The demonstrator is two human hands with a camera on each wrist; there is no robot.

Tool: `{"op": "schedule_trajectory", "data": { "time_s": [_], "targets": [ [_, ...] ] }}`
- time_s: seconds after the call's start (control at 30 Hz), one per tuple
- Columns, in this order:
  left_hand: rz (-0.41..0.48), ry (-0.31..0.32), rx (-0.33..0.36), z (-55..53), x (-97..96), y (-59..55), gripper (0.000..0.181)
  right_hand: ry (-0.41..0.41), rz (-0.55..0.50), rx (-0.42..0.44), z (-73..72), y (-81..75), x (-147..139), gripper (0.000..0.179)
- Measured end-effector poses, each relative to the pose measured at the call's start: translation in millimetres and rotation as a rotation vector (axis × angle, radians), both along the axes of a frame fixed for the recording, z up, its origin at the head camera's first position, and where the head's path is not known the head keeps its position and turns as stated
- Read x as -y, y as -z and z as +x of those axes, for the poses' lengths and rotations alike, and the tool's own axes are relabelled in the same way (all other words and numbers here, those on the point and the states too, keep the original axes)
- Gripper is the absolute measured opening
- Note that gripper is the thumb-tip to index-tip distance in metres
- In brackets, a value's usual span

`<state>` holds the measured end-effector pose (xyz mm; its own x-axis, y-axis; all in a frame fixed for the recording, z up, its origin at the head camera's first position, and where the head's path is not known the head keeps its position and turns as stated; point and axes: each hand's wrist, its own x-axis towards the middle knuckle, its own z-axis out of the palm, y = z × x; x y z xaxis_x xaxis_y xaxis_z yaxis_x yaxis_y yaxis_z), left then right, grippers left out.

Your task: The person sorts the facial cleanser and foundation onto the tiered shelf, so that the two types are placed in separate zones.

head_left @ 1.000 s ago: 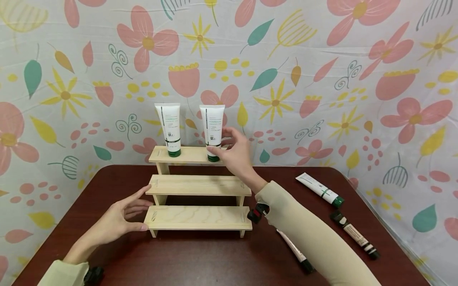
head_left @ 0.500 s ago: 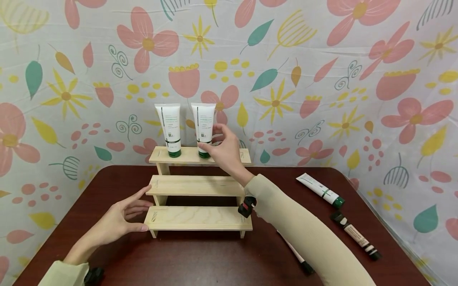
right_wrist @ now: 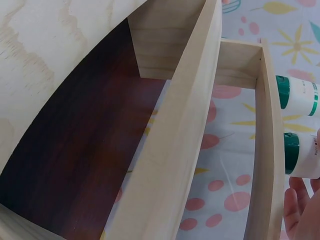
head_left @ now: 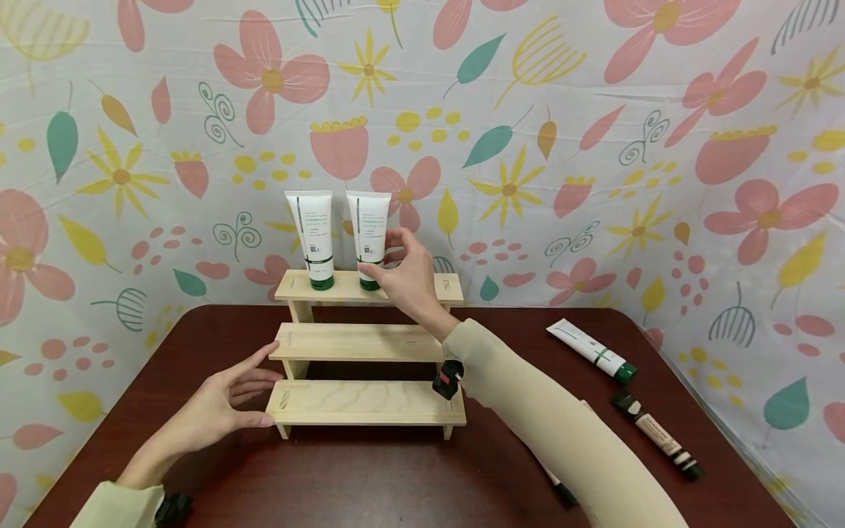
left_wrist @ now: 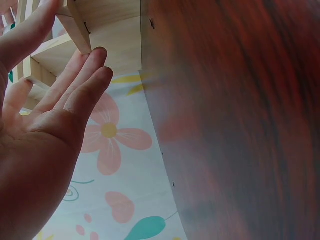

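Observation:
A three-step wooden display stand occupies the middle of the table. On its top step a white squeeze tube with a green cap stands upright on its cap. Beside it, to the right, my right hand pinches a matching white squeeze tube low down, its green cap at the top step's surface. My left hand touches the stand's left end, thumb at the bottom step and forefinger at the middle step. In the left wrist view, the left hand's fingers lie fairly straight along the wooden side.
On the right of the dark red-brown table lie another white tube with a green cap and a dark-and-pink tube. A further black-capped tube is mostly hidden under the right sleeve. A flower-print cloth hangs behind.
My right hand has moved the pinched tube leftward along the top step, closer to the standing tube. The left hand has stayed at the stand's left end.

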<state>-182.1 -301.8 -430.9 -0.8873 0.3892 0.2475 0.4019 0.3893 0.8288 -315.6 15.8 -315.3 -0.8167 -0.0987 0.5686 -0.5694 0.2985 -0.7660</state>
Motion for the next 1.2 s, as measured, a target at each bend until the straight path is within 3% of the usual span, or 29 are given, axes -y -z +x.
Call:
{"op": "schedule_trajectory", "data": {
  "time_s": [0.67,1.2],
  "targets": [
    [-0.002,-0.003,0.003,1.0,-0.8,-1.2,0.107,-0.016,0.038,0.002,-1.6,0.4,-2.5,0.055],
    [-0.007,-0.013,0.024,2.1,-1.5,-1.3,0.107,-0.112,0.062,0.041,-4.9,-1.3,-14.3,0.050]
  ]
}}
